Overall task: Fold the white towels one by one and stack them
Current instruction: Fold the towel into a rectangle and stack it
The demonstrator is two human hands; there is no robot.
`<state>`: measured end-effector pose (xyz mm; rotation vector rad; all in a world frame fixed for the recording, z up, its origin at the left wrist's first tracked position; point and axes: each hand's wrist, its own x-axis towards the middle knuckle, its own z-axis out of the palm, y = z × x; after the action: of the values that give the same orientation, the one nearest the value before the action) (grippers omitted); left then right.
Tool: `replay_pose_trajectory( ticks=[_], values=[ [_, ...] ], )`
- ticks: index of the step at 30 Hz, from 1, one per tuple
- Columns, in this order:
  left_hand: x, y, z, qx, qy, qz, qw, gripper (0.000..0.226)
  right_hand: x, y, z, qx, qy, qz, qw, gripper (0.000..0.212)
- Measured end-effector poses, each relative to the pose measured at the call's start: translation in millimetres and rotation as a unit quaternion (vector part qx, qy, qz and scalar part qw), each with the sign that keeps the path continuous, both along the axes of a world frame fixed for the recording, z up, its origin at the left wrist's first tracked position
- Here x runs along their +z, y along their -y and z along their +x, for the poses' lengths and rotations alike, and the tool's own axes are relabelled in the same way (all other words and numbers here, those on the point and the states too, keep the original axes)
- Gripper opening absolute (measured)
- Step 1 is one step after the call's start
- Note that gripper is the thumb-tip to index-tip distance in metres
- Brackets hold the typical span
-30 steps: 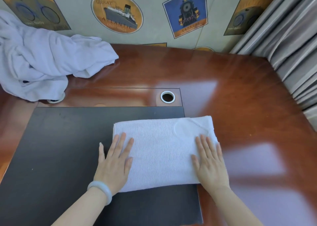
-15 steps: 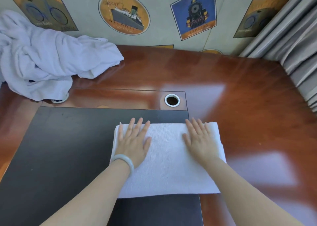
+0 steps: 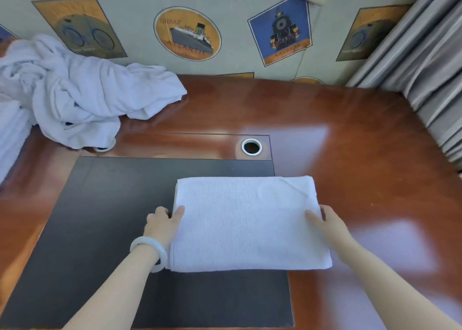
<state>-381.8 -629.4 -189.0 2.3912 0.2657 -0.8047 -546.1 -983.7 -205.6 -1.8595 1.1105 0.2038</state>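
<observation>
Folded white towel (image 3: 250, 224): flat, straddling black desk mat (image 3: 112, 217) & wood surface (image 3: 350, 129). L hand (image 3: 162, 223) grip clamped on left edge, thumb on top; R hand (image 3: 330, 222) same, right edge. Unfolded towel heap (image 3: 75, 92) far left. Wall emblem (image 3: 187, 33): "GREAT ATLANTIC".

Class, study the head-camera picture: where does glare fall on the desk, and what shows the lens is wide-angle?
Head view: pale glare washes the wooden desk right of the cable hole and again beside the right hand; head view: the desk's far edge bows and the curtain leans, typical wide-angle distortion; head view: the folded towel looks sharp.
</observation>
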Motion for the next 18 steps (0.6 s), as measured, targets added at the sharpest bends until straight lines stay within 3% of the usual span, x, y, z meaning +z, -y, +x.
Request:
replay_pose_trajectory(
  ticks=[4, 9, 18],
  values=[
    [2, 5, 0, 0.031, -0.064, -0.005, 0.997, 0.068, 7, 3, -2, -0.079, 0.002, 0.12, 0.99, 0.043],
    [8, -2, 0, 0.137, -0.159, -0.148, 0.967, 0.059, 25, 5, 5, -0.119, 0.032, 0.277, 0.953, 0.04],
    [35, -20, -15, 0.157, -0.05, -0.247, 0.955, 0.038, 65, -38, 42, -0.063, 0.135, 0.186, 0.971, 0.034]
  ],
)
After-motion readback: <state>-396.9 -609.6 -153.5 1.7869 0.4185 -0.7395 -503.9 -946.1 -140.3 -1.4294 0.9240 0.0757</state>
